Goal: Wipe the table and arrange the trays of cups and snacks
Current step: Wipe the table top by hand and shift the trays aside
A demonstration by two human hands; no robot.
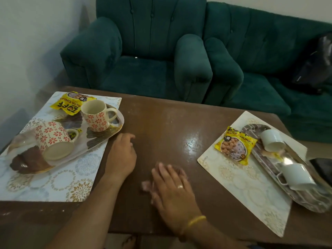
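My right hand (172, 187) presses flat on a brownish wiping cloth (146, 185) near the front middle of the brown table (161, 123). My left hand (122, 155) rests on the table beside the left tray (115, 130), fingers loosely curled and holding nothing. On that tray one floral mug (96, 115) stands upright, a second floral mug (52, 139) lies on its side, and a yellow snack packet (69, 103) sits at the back. The right tray (309, 198) holds two tipped white cups (272, 140) (296, 177); another yellow snack packet (235, 145) lies at its left edge.
Each tray sits on a patterned placemat: left mat (59, 182), right mat (242, 191). A green armchair (140, 56) and green sofa (260, 60) stand close behind the table. A dark object (321, 168) lies at the far right edge.
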